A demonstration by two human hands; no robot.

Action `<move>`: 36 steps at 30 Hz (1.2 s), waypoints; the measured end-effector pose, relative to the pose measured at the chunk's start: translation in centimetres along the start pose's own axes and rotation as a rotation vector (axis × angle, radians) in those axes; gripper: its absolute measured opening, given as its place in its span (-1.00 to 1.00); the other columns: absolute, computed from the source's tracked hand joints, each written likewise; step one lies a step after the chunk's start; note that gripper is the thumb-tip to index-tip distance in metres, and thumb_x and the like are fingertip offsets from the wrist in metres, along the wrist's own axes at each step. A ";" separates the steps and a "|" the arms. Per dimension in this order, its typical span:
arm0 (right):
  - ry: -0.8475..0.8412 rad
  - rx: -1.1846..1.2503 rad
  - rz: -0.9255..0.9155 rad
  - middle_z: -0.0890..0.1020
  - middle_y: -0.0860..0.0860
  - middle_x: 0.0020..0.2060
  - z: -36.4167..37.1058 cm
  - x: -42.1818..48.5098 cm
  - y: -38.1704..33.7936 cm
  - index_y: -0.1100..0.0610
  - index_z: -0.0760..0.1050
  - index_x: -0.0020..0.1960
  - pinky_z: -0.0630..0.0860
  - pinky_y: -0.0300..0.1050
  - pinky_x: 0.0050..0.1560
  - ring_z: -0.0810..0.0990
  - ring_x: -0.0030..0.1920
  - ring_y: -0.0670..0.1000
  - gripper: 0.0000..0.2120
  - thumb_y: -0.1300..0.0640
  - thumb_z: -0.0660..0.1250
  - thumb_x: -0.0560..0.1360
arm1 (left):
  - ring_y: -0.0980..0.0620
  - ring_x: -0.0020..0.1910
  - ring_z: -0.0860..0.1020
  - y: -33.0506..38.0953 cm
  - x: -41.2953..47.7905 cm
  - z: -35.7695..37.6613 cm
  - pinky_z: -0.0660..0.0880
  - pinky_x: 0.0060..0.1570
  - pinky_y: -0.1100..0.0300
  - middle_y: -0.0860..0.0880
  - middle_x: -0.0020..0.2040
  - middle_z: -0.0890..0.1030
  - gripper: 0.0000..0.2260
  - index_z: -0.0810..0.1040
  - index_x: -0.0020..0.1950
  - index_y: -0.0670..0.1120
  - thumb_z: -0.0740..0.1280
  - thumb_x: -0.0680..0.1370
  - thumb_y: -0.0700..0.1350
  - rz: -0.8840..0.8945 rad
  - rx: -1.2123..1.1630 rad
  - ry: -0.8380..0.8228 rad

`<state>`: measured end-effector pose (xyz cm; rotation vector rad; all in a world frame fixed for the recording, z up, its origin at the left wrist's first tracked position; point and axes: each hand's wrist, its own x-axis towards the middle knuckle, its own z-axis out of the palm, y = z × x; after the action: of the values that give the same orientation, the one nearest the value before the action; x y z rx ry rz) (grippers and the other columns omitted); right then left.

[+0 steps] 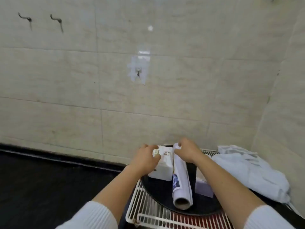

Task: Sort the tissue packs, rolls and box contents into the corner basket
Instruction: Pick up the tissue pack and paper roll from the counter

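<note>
A white wire basket (140, 210) stands in the corner by the tiled wall, with a black round plate (158, 195) lying in it. On the plate sits a white tissue pack (162, 169); my left hand (146, 158) grips its far left top corner. Beside it lies a long roll (181, 184) in white wrapping with a blue label, its open cardboard core facing me. My right hand (186, 150) pinches the roll's far end. A small lavender box (203, 187) stands right of the roll, partly hidden by my right forearm.
A crumpled pale blue plastic bag (250, 171) lies at the basket's right side against the corner wall. A dark counter (41, 184) stretches to the left. A small adhesive hook (138, 71) and two dark hooks (56, 19) are on the tiled wall.
</note>
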<state>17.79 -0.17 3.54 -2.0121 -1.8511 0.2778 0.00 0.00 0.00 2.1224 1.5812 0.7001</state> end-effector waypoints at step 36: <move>-0.382 0.413 0.163 0.67 0.13 -0.25 6.1 6.0 -16.2 0.26 0.52 -0.03 0.62 -0.15 -0.46 0.67 -0.39 0.04 -0.69 0.09 0.45 0.33 | -0.16 0.03 0.65 -16.5 2.0 -12.2 0.56 -0.23 0.05 -0.10 0.17 0.62 -0.36 0.45 0.32 0.13 0.38 0.22 0.09 -0.299 -0.793 -0.055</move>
<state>1.22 7.54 5.38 -1.9058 -1.6515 1.0625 -19.47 6.83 0.27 1.2901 1.2525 0.9484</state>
